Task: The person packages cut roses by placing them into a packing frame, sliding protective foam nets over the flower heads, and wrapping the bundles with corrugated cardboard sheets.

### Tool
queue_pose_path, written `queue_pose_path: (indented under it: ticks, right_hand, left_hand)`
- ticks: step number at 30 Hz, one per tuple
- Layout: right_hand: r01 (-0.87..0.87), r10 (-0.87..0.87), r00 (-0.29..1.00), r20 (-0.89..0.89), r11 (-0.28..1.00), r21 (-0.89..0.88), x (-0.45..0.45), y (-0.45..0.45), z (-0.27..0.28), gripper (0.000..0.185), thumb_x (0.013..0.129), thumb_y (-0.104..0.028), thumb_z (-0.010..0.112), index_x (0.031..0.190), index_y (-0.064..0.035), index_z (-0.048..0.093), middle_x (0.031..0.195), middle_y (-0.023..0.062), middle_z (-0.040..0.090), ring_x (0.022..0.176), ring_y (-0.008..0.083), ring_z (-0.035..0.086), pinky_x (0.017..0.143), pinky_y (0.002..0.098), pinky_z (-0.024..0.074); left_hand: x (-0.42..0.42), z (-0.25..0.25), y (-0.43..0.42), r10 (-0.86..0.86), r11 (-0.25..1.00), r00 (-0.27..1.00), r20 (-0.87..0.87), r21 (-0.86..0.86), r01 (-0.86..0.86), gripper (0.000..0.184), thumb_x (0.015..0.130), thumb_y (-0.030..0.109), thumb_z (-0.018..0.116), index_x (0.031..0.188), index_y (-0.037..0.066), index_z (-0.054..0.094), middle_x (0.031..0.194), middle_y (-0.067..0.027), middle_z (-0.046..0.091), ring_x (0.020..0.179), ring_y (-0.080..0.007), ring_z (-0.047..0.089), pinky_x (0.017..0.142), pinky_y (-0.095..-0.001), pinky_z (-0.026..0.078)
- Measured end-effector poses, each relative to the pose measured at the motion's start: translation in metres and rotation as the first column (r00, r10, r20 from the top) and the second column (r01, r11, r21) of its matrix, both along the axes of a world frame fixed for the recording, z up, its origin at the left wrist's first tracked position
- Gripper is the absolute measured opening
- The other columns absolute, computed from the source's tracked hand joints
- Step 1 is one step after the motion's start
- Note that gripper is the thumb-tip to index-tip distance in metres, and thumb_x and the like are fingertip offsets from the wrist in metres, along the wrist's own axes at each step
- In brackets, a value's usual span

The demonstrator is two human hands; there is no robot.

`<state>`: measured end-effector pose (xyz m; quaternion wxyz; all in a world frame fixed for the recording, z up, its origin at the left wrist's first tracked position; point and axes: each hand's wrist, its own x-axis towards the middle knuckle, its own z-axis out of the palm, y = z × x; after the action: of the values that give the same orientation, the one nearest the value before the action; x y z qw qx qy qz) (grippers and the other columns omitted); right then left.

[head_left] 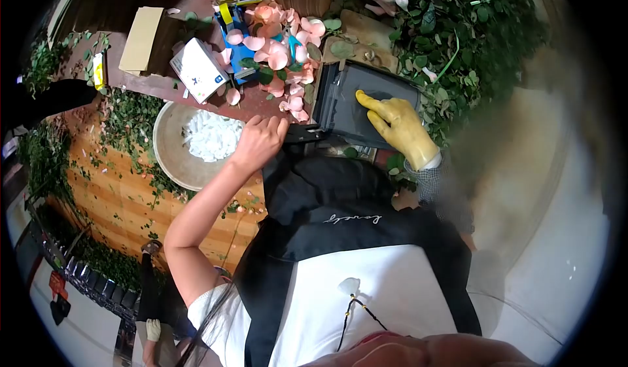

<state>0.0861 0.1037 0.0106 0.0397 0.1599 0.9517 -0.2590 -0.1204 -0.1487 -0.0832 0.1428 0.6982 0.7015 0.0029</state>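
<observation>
My left hand is bare and closed at the table's front edge, its fingers around the end of a black bar. That bar reaches right, to a dark grey flat panel with a black frame. Over this panel lies my right hand in a yellow rubber glove. Its index finger points forward and seems to touch the surface; the thumb stands apart, and nothing shows in its grasp. Left of my left hand is a round bowl holding many small white pieces.
Pink petals cover the table beside a blue tool, a white box and a cardboard box. Leafy stems are heaped at right. Leaves litter the wooden floor. Another person's gloved hand shows lower left.
</observation>
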Motion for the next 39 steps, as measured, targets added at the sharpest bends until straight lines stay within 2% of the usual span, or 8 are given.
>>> queue_pose_path:
  ticks: [4,7,9,14,25,31,33,39]
  right_hand:
    - [0.036,-0.036,0.999,0.006,0.999,-0.028,0.000,-0.001,0.000,0.043,0.087,-0.006,0.068,0.129,-0.0146,0.066,0.073,0.0130,0.061,0.070,0.0337,0.058,0.066,0.0456,0.0451]
    - [0.029,-0.029,1.000,-0.006,1.000,0.007,-0.003,0.000,0.004,0.040,0.086,-0.009,0.069,0.126,-0.0149,0.067,0.070,0.0111,0.062,0.067,0.0325,0.059,0.065,0.0459,0.0468]
    - [0.045,-0.045,0.999,-0.021,0.999,-0.012,-0.004,-0.001,0.002,0.039,0.086,-0.009,0.070,0.125,-0.0161,0.068,0.069,0.0107,0.061,0.067,0.0318,0.059,0.064,0.0452,0.0467]
    - [0.076,-0.076,0.997,0.016,0.997,0.013,-0.002,0.000,0.002,0.040,0.085,-0.010,0.071,0.124,-0.0183,0.069,0.068,0.0094,0.060,0.066,0.0311,0.058,0.064,0.0448,0.0458]
    - [0.177,-0.175,0.979,-0.104,0.984,0.010,0.019,-0.005,0.004,0.033,0.088,-0.019,0.069,0.121,-0.0198,0.070,0.069,0.0071,0.060,0.068,0.0293,0.059,0.068,0.0441,0.0466]
    - [0.123,-0.499,0.864,-0.074,0.351,-0.928,0.054,-0.045,0.041,0.064,0.096,-0.035,0.069,0.149,-0.0075,0.045,0.106,0.0161,0.069,0.099,0.0244,0.068,0.088,0.0360,0.0538]
    - [0.110,-0.505,0.851,-0.144,0.439,-0.891,0.063,-0.051,0.038,0.080,0.097,-0.041,0.067,0.155,-0.0023,0.028,0.126,0.0167,0.061,0.117,0.0203,0.059,0.099,0.0327,0.0486]
    - [0.536,-0.724,0.572,0.387,-0.028,-0.844,0.137,-0.032,0.047,0.038,0.090,-0.031,0.070,0.112,-0.0008,0.065,0.083,0.0066,0.072,0.076,0.0201,0.068,0.075,0.0362,0.0564]
  left_hand:
    - [-0.031,0.012,0.014,-0.129,0.853,0.990,0.060,0.516,0.080,0.043,0.081,0.009,0.060,0.124,0.002,0.057,0.093,-0.0133,0.064,0.085,-0.0258,0.067,0.075,-0.0338,0.050]
    - [-0.033,0.004,0.012,0.273,0.959,0.788,0.551,-0.092,-0.268,0.045,0.085,0.005,0.062,0.130,0.001,0.057,0.101,-0.0130,0.070,0.097,-0.0276,0.068,0.089,-0.0366,0.052]
    - [-0.031,0.000,0.038,0.703,0.687,-0.094,0.705,-0.708,-0.167,0.043,0.091,0.005,0.064,0.133,-0.001,0.054,0.107,-0.0101,0.070,0.099,-0.0256,0.068,0.089,-0.0393,0.054]
    - [-0.056,0.013,0.113,0.788,0.453,-0.574,0.221,-0.840,0.299,0.029,0.102,0.020,0.057,0.122,-0.002,0.056,0.103,-0.0110,0.070,0.095,-0.0241,0.068,0.083,-0.0476,0.058]
    - [-0.029,-0.007,0.108,0.713,0.562,-0.524,0.466,-0.827,0.029,0.031,0.104,0.029,0.057,0.114,-0.001,0.058,0.091,-0.0109,0.066,0.073,-0.0195,0.064,0.064,-0.0321,0.054]
    - [0.034,0.054,0.085,0.406,0.784,0.258,0.876,-0.189,-0.592,0.079,0.086,0.002,0.071,0.150,0.000,0.025,0.124,-0.0122,0.049,0.108,-0.0236,0.053,0.094,-0.0334,0.048]
    - [0.077,0.064,0.091,0.249,0.857,0.660,0.709,0.156,-0.491,0.100,0.079,0.001,0.077,0.156,0.001,0.013,0.140,-0.0209,0.040,0.126,-0.0343,0.046,0.108,-0.0397,0.040]
    - [0.126,0.118,0.151,-0.229,0.973,0.648,0.726,0.198,0.122,0.108,0.071,0.006,0.086,0.156,-0.001,0.019,0.161,-0.0233,0.027,0.147,-0.0421,0.030,0.120,-0.0470,0.028]
